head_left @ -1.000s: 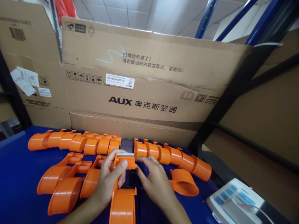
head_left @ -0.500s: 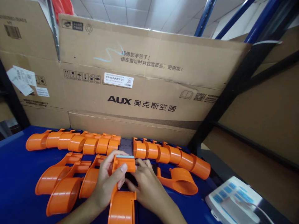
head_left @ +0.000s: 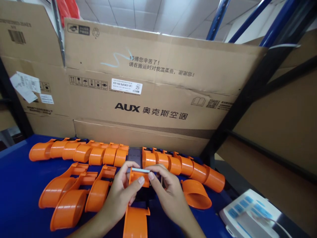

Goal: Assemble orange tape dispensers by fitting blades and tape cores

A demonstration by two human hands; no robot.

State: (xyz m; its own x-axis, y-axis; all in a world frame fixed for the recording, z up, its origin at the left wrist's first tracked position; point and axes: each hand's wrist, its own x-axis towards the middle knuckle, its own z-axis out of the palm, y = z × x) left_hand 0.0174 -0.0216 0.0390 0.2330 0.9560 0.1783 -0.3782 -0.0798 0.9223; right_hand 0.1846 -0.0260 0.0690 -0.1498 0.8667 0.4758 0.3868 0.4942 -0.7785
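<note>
An orange tape dispenser (head_left: 135, 223) is upright in front of me, its round body toward me and its head up. Across the head runs a pale serrated blade (head_left: 140, 170). My left hand (head_left: 123, 186) is closed around the neck, thumb on the front of the head. My right hand (head_left: 167, 186) pinches the right end of the blade and head between thumb and fingers. Its other fingers are partly hidden behind the head. To the right of that hand lies another orange dispenser (head_left: 196, 193), partly covered by it.
Several orange dispensers (head_left: 66, 208) lie on the blue tabletop (head_left: 19, 198) at left. A back row (head_left: 83, 153) of them lines a cardboard panel (head_left: 153, 99), with a dark box (head_left: 134, 157) between its halves. A white device with blue keys (head_left: 247, 211) stands at front right, beside a black post (head_left: 223, 132).
My right hand has come up from behind and below the dispenser's head to its right end. The left hand and dispenser have shifted slightly right and down in view.
</note>
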